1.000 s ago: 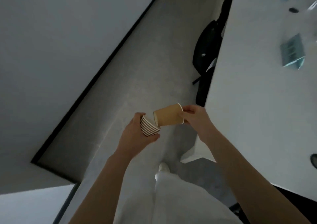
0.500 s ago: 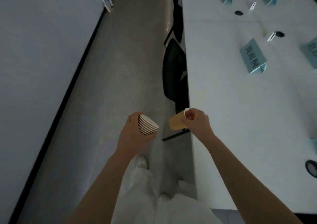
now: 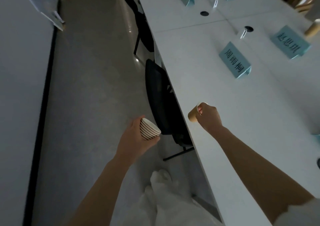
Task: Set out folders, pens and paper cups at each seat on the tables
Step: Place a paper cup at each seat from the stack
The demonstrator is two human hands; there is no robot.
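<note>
- Paper cup (image 3: pixel 193 116): one brown cup is held by the right hand (image 3: pixel 208 117), fingers curled round its rim, with the cup tipped on its side over the near edge of the white table (image 3: pixel 199 56). It has not yet touched the tabletop.
- Landmark: the nearest blue name card (image 3: pixel 234 60) stands farther in on the table, well apart from the cup. The cup hangs on the aisle side of that card, close to the table's edge.
- Stack of cups (image 3: pixel 149 128): the left hand (image 3: pixel 136 139) grips the nested stack, fingers wrapped round its lower part, out over the floor and on the far side of the black chair (image 3: pixel 162 102) from the name card.
- Risk, tipping: the cup is tilted, so if it is let go before it is turned base down it will likely roll, and being so near the edge it could drop to the floor by the chair.
- Risk, placement: set down where it now hangs, it would sit far from the name card and could be knocked off by a sleeve or a chair back.
- Risk, crushing: the pinch at the thin rim could dent the paper if squeezed during the turn.
- Risk, stack: the stack is held at a slant; a loosened grip might let the top cups slide off.
- Blur on the far cards makes their seats hard to judge.
</note>
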